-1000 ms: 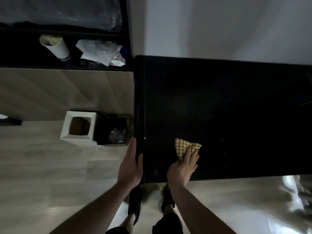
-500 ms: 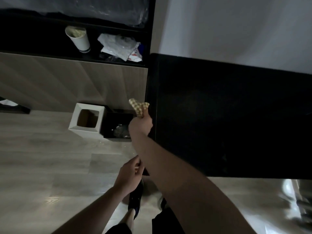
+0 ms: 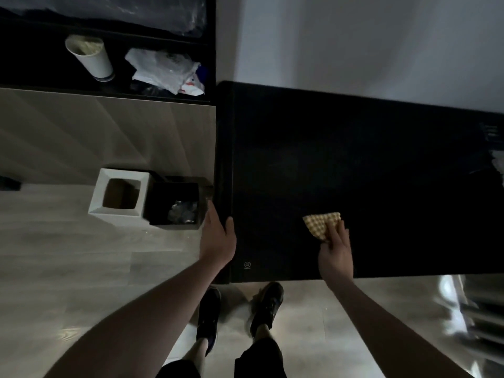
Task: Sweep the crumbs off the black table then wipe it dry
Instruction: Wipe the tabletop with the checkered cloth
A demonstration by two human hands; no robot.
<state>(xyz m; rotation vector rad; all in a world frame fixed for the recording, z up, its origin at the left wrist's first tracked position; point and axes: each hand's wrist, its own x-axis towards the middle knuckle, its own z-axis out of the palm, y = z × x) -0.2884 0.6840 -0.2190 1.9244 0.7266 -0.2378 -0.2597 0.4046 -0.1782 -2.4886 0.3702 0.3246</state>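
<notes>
- One yellow checked cloth [image 3: 321, 224] under my right hand [image 3: 336, 248], fingers flat, pressing it on the black counter [image 3: 381, 173].
- My left hand [image 3: 218, 238], fingers straight, rests at the counter's 9 o'clock edge.
- Two square bins: white [image 3: 120, 197], black [image 3: 176, 204].

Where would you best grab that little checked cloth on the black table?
Probably from above, at its near edge, where the right hand already presses on it. The checked cloth lies bunched and flat on the black table, so a pinch on a raised fold from the top should suit better than a sideways grip.
</notes>
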